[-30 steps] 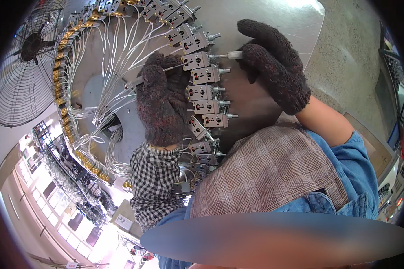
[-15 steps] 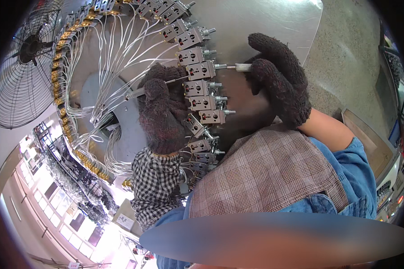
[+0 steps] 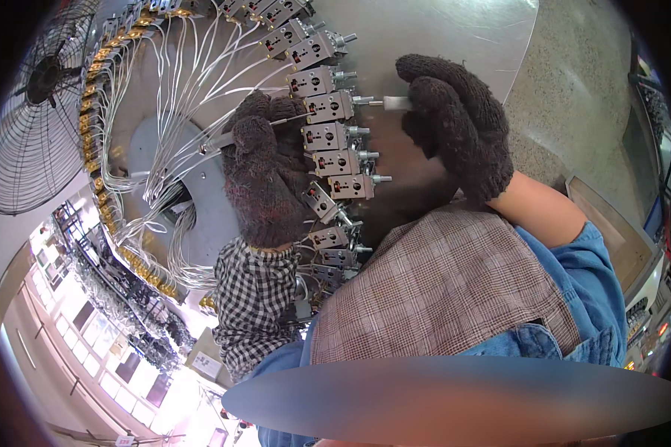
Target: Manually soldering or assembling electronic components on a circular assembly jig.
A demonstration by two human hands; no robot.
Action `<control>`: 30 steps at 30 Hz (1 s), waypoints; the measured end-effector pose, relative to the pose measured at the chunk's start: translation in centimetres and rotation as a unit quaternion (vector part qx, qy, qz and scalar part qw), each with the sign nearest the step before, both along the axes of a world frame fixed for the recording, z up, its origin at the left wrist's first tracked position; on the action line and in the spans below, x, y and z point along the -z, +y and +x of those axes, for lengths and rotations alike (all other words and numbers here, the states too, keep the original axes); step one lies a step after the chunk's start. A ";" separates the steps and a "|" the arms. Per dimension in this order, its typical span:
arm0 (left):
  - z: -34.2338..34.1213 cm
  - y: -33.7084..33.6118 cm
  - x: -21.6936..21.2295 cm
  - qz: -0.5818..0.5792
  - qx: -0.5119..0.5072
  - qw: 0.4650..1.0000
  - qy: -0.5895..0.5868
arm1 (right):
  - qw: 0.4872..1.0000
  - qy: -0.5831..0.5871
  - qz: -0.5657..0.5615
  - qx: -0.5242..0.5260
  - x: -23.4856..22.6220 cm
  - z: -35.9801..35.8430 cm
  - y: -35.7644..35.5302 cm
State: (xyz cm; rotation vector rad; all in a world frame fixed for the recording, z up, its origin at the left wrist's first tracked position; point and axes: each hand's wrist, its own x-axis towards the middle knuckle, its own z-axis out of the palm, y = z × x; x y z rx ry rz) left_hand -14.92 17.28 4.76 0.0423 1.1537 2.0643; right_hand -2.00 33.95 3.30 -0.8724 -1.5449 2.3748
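Note:
My left hand (image 3: 261, 175), in a dark knit glove, is closed round a screwdriver with a clear handle (image 3: 218, 142). Its thin shaft (image 3: 287, 119) reaches right to a small grey metal switch box (image 3: 329, 108) with a threaded stem. From the other side my gloved right hand (image 3: 458, 123) grips a second driver by its whitish handle (image 3: 397, 103). That tool's thin metal tip meets the stem end of the same box. More such boxes line the rim above and below, one of them, a tilted box (image 3: 320, 203), askew to the row.
The boxes sit round a large metal turntable (image 3: 145, 89), with white wires (image 3: 201, 71) running toward its centre. Brass-coloured fittings (image 3: 95, 127) follow its left rim. A caged fan (image 3: 45, 82) stands at the far left. A bare metal tabletop (image 3: 455, 30) extends behind my right hand.
Both hands have shifted slightly up and left in the picture, along with the row of boxes. Each keeps its driver at the same box.

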 end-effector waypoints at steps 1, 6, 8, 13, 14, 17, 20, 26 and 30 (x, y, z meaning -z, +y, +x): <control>0.0 0.1 0.0 -0.030 -0.008 0.999 0.023 | 1.000 -0.001 0.000 -0.001 0.2 -0.2 -0.3; 0.1 0.5 -0.5 -0.033 0.008 0.999 0.026 | 0.990 0.090 0.106 -0.007 1.3 0.3 0.2; 0.2 0.6 -0.7 -0.052 0.003 0.999 0.016 | 0.997 0.056 0.058 -0.016 0.6 0.2 0.5; 0.0 0.7 -0.5 0.007 0.045 0.999 0.004 | 0.987 0.090 0.122 0.051 0.7 -0.1 0.3; 0.0 0.6 -0.6 0.019 0.045 0.999 -0.011 | 0.987 0.053 0.150 -0.018 0.4 0.2 0.8; -0.6 0.4 -0.8 0.005 0.090 0.996 -0.006 | 0.991 0.026 0.122 -0.043 0.2 0.0 0.8; -0.3 1.2 -1.2 0.107 0.122 0.985 -0.053 | 0.997 0.031 0.065 -0.002 0.1 -0.1 0.8; -0.2 0.3 -0.1 -0.090 0.003 0.995 0.044 | 0.954 0.016 0.281 -0.104 0.7 -0.2 1.6; -0.1 0.4 0.3 -0.096 0.001 0.993 0.070 | 0.953 0.006 0.275 -0.127 1.0 -0.3 2.0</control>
